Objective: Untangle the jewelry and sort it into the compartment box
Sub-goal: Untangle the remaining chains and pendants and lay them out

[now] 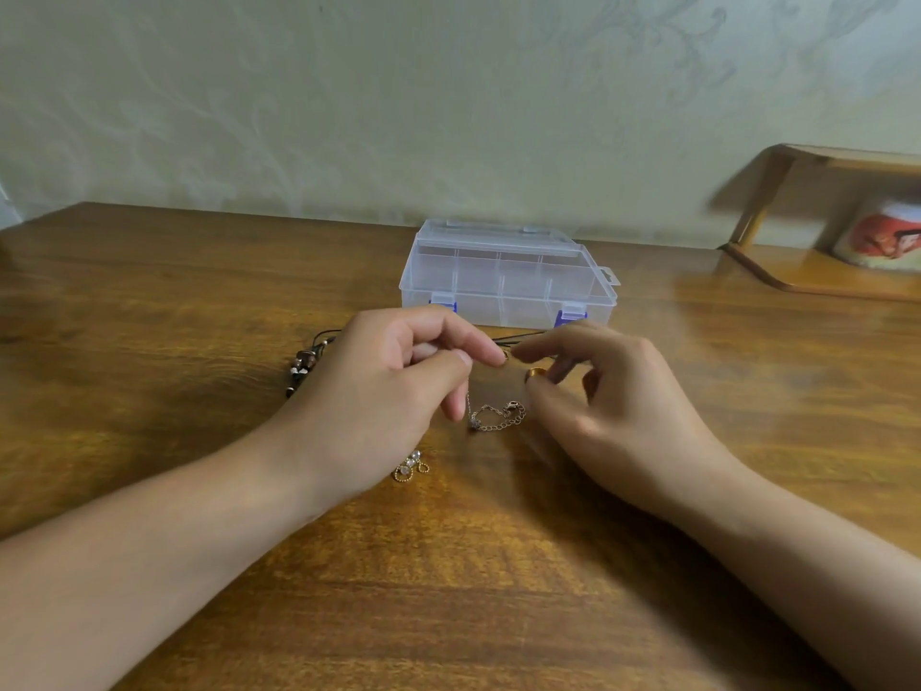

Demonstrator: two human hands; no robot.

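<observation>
1. One clear compartment box (508, 276), lid shut, behind both hands.
2. Left hand (393, 386) pinches one fine chain (498, 416), which trails onto the table (149, 301).
3. Right hand (613, 406) grasps one gold ring (536, 375).
4. One beaded cord (304, 364) lies left; one crystal piece (411, 466) lies nearer.

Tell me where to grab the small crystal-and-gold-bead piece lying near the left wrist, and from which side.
Pinch the crystal-and-bead piece at its clear crystal middle, likely the bulkiest part; the gold bead loops look too fine. Come from above on its right side, since the left hand and wrist crowd its left and it lies flat on the table.
</observation>
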